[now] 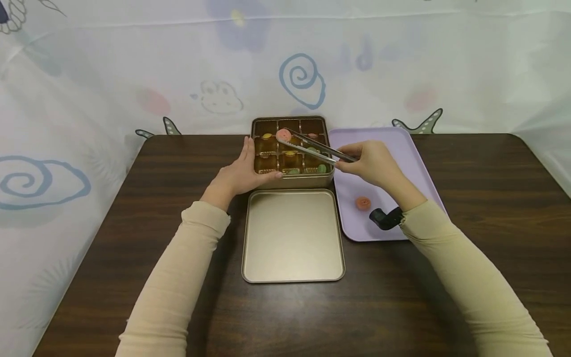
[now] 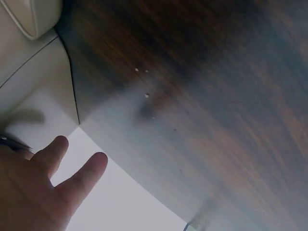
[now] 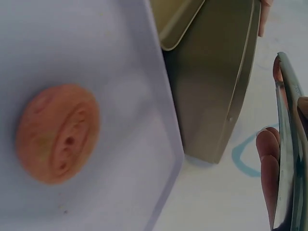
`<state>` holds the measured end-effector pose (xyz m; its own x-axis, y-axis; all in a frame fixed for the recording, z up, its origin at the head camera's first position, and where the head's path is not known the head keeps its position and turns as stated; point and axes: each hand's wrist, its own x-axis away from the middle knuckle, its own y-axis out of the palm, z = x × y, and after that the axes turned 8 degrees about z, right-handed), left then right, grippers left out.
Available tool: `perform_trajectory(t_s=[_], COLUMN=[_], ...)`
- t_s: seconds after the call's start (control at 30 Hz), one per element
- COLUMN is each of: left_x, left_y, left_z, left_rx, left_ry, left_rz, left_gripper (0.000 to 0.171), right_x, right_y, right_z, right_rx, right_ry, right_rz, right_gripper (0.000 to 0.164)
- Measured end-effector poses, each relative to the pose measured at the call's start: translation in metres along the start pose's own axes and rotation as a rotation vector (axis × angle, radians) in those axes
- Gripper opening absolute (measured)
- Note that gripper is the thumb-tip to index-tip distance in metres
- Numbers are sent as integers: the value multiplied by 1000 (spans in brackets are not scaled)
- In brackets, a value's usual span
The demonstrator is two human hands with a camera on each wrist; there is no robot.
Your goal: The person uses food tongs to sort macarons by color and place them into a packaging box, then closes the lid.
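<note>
Only one letter can be read: a pale blue-violet shape like a lowercase "d" (image 1: 363, 60), printed on the cloth (image 1: 178, 59) beyond the counter's (image 1: 285, 317) far edge, right of that edge's middle. Fainter blots (image 1: 345, 55) of similar hue lie beside it, too blurred to tell whether they are letters. On the disc (image 3: 36, 130) lying on the tray (image 3: 130, 163), toward the counter's right side, pressed marks show: an oval groove around a row of small pits, which cannot be read as text or numbers.
</note>
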<state>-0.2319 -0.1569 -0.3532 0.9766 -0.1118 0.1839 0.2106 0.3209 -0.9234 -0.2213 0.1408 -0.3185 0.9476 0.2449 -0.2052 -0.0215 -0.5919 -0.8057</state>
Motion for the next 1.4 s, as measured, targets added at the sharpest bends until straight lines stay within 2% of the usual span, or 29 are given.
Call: perform_trajectory(t_s=[0.13, 0.4, 0.77, 0.93, 1.07, 1.4], left_x=[-1, 3, 2, 1, 2, 2], left_y=[-1, -4, -1, -1, -1, -1], left_z=[0, 0, -1, -3, -2, 0], left_rx=[8, 60, 54, 58, 60, 91], left_ry=[-2, -7, 15, 12, 11, 16], left_rz=[-18, -28, -24, -27, -28, -30], left_gripper=[117, 121, 117, 116, 117, 118], right_x=[-7, -19, -20, -17, -11, 9], right_y=[5, 12, 16, 12, 5, -20], right_z=[-5, -13, -20, -16, -8, 21], right_rx=[21, 75, 88, 72, 58, 5], right_ry=[-15, -50, -47, -41, -29, 58], right_rz=[-1, -66, -77, -86, -61, -9], right_gripper=[34, 34, 35, 39, 39, 37])
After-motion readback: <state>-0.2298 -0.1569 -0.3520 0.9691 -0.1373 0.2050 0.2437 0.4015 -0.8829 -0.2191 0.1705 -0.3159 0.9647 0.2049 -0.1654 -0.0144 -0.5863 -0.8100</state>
